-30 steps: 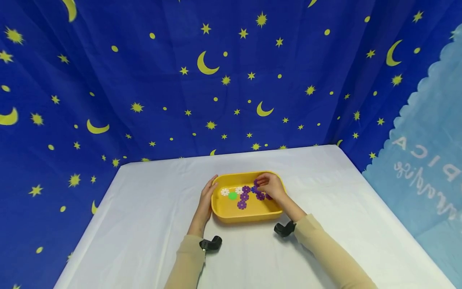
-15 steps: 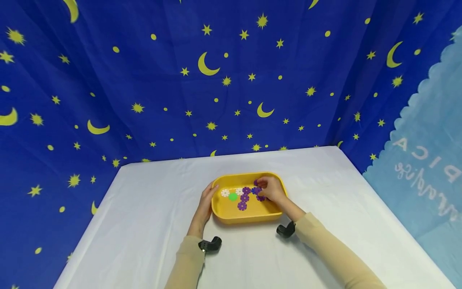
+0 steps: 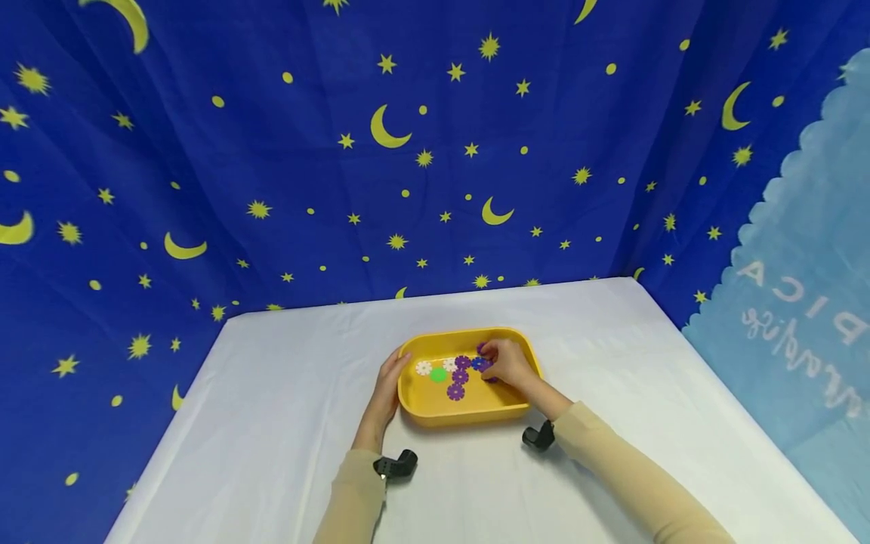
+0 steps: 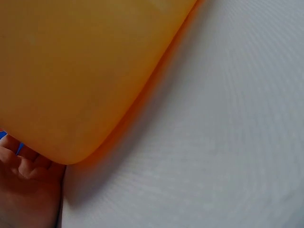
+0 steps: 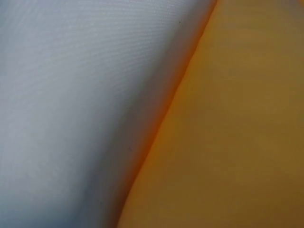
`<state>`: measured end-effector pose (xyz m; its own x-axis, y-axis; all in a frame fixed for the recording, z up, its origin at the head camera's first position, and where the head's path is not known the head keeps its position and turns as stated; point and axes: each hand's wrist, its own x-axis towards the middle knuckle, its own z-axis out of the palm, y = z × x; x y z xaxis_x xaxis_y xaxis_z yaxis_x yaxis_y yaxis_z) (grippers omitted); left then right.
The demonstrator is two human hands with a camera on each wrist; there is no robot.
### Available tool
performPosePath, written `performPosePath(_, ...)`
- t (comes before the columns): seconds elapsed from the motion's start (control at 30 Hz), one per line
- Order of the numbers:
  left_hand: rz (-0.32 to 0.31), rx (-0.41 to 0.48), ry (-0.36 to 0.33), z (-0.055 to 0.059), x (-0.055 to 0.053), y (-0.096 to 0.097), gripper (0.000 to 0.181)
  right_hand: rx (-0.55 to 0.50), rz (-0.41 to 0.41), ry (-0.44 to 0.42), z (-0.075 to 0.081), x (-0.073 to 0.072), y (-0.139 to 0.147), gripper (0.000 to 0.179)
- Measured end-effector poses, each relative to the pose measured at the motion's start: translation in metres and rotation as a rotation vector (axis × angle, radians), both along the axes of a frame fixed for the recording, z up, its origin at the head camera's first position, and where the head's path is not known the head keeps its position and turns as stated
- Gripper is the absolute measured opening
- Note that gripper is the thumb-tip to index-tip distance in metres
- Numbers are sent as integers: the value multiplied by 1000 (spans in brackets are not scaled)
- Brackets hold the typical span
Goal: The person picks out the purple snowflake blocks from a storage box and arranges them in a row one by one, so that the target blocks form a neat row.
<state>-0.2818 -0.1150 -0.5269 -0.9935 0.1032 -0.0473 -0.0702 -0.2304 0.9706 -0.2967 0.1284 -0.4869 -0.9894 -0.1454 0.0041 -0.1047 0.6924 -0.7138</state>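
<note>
You are working over a yellow tray (image 3: 469,417), which is resting on the white tabletop (image 3: 306,408) in the lower centre of the head frame. Your left hand (image 3: 385,384) is gripping the tray's left end, its thumb lying at the rim and its fingers passing along the outer wall. Your right hand (image 3: 510,365) is reaching inside the tray, right of its middle, with fingers bent and thumb and fingertips standing partly apart about a purple disc (image 3: 486,366); whether it is pinching that disc, I cannot tell. The right wrist view is showing only the tray and the tabletop.

Change noted: against the earlier head frames, your right hand is sitting slightly lower in the tray and is hiding more of the discs at that end. The row of purple discs (image 3: 460,376) at the tray's middle, the green disc (image 3: 438,375) and the white disc (image 3: 424,368) at far left are keeping their places. In my judgement, you are confining the handling to the right-hand cluster while your left hand is steadying the tray.
</note>
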Motion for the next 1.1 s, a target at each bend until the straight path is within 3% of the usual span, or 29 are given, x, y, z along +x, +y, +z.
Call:
performPosePath(0.53,6,13,-2,-3,-1,-3,61,-79,13,40,2,4,-6,32)
performPosePath(0.9,34,-14,-12,-5,0,-3,59,-143,-2,209,7,12,-3,31)
performPosePath(1.1,37,-39,-27,-5,-1,-4,60,-184,-34,250,17,13,5,37)
